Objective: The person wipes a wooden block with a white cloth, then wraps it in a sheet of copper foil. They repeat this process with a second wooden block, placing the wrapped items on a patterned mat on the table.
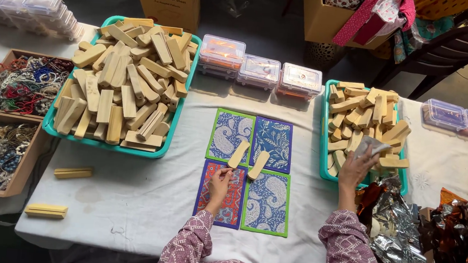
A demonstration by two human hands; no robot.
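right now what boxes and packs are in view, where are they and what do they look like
Cardboard carton: top centre behind the left tray, brown, printed front.
Second carton: top right, brown, open, cloth spilling out.
Clear plastic boxes: row of three between the trays, orange contents.
More clear boxes: far right.
Foil wrappers: lower right, crumpled silver.

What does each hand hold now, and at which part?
The left hand pinches a small wooden block at its end. The right hand grips a wooden block around its lower part.
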